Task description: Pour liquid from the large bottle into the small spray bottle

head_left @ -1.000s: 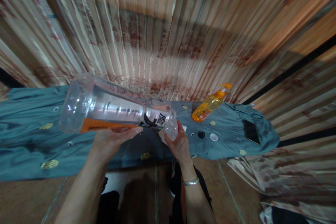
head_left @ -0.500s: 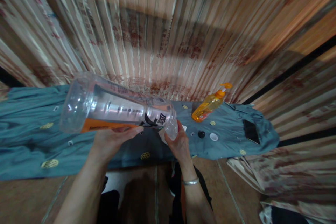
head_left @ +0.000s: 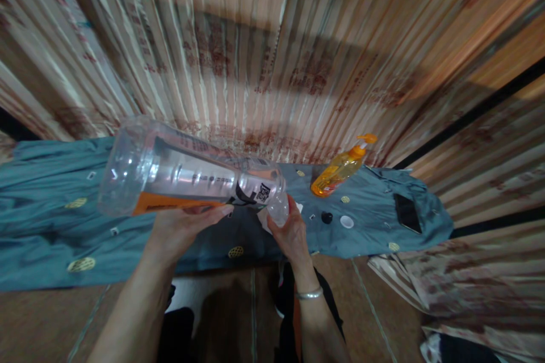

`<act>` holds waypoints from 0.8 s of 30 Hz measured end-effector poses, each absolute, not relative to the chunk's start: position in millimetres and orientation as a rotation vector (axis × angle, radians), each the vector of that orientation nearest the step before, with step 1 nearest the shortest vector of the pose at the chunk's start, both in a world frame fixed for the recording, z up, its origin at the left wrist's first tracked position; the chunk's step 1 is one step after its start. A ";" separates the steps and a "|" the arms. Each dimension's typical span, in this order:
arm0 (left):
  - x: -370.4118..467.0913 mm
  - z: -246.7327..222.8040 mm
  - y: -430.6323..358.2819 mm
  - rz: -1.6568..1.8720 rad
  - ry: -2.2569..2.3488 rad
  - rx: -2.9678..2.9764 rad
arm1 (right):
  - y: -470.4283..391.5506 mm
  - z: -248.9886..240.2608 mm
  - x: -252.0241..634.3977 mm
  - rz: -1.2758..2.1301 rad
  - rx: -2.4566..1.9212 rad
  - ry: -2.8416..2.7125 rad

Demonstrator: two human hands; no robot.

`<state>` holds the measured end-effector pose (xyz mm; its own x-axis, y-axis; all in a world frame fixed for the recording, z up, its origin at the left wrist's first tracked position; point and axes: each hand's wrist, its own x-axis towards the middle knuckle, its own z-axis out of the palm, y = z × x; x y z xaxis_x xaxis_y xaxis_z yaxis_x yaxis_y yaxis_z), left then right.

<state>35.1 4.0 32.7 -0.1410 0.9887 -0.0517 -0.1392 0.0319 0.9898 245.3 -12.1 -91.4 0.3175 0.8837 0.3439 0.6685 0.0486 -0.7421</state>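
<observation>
A large clear plastic bottle (head_left: 191,173) with an orange and black label lies tilted across my view, its base at the left and its neck at the right. My left hand (head_left: 183,227) holds its lower side, thumb stretched along the label. At the neck end, my right hand (head_left: 290,229) is closed around the narrow part. Under that neck, a piece of white paper (head_left: 264,220) partly shows on the cloth. On the cloth to the right are a black cap (head_left: 326,217) and a white round lid (head_left: 346,222).
The narrow surface bears a teal patterned cloth (head_left: 140,244). An orange pump bottle (head_left: 338,173) stands toward the back, and a black phone (head_left: 407,212) lies at the right end. A pleated curtain (head_left: 255,57) hangs behind.
</observation>
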 end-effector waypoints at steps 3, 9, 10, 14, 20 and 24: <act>35.8 33.6 4.1 1.384 1.208 0.940 | -12.4 -90.0 245.2 0.302 -1.695 -1.420; 36.5 36.1 3.2 1.384 1.243 0.886 | -12.7 -91.4 245.4 0.281 -1.671 -1.443; 36.5 36.1 3.3 1.384 1.245 0.891 | -12.6 -92.1 245.6 0.270 -1.661 -1.446; 36.2 35.4 4.2 1.374 1.223 0.929 | -12.3 -93.8 246.4 0.262 -1.650 -1.448; 35.1 33.0 4.6 1.379 1.238 0.909 | -11.8 -93.3 245.5 0.273 -1.672 -1.424; 34.7 32.6 4.2 1.393 1.225 0.894 | -11.8 -93.1 245.2 0.275 -1.684 -1.422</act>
<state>34.7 4.2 32.6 -0.1926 0.9768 -0.0938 -0.2179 0.0506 0.9747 245.2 -11.8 -93.1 0.3172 0.8779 0.3588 0.6811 0.0524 -0.7304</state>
